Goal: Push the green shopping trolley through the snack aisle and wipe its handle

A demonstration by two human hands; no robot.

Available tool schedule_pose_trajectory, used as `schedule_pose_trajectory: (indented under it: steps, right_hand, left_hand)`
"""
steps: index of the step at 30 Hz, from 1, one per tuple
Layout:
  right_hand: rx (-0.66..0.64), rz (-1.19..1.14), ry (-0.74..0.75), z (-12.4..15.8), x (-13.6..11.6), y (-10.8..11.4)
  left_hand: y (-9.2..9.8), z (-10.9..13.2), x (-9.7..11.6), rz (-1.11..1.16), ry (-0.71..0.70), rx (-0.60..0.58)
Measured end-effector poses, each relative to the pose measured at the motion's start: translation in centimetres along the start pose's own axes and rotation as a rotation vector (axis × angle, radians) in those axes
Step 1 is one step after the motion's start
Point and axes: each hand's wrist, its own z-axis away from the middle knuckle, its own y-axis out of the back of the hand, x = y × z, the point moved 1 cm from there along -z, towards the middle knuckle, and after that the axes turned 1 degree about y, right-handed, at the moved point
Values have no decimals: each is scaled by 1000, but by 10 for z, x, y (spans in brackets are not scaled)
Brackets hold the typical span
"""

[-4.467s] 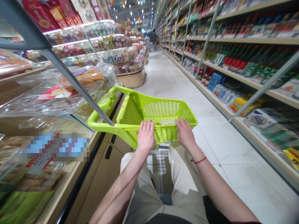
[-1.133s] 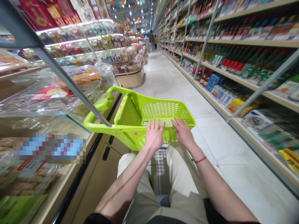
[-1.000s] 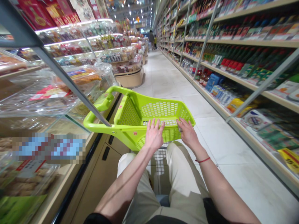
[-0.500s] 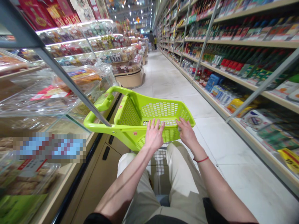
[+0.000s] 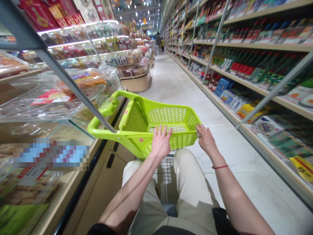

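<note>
A lime-green plastic shopping cart (image 5: 166,115) stands across my knees, its perforated basket tilted toward me. My left hand (image 5: 161,142) lies over the near rim of the basket, fingers spread and stretched out, with no object in it. At the basket's right end corner is my right hand (image 5: 206,137), fingers bent together at the rim. A small greyish bit (image 5: 198,133) shows under those fingers; its kind is too small to make out. A red cord (image 5: 220,167) circles the right wrist.
To the left, a display counter (image 5: 73,182) holds packaged food, with a grey metal post (image 5: 75,88) rising before it. Shelves of bottles and packs (image 5: 256,75) line the right side. A tiled aisle (image 5: 171,75) runs ahead, with people (image 5: 160,42) far off.
My right hand has moved right along the near rim to the basket's end corner, the greyish bit moving with it. My left hand and the cart stay nearly still.
</note>
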Motion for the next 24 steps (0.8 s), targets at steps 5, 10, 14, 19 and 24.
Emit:
schedule_pose_trajectory:
  steps: [5, 10, 14, 19, 24]
  right_hand:
    - [13, 28, -4, -1, -17, -6]
    - [-21, 17, 150, -2, -50, -17]
    - [-30, -7, 195, -1, -50, -17]
    - [-5, 23, 123, 3, -17, -9]
    - [38, 51, 47, 4, 2, -2]
  left_hand:
    - [1, 0, 0, -3, 4, 0]
    - [2, 0, 0, -3, 6, -10]
    - [2, 1, 0, 5, 5, -25]
    - [1, 1, -1, 10, 4, -10]
    - [0, 1, 0, 11, 3, 2]
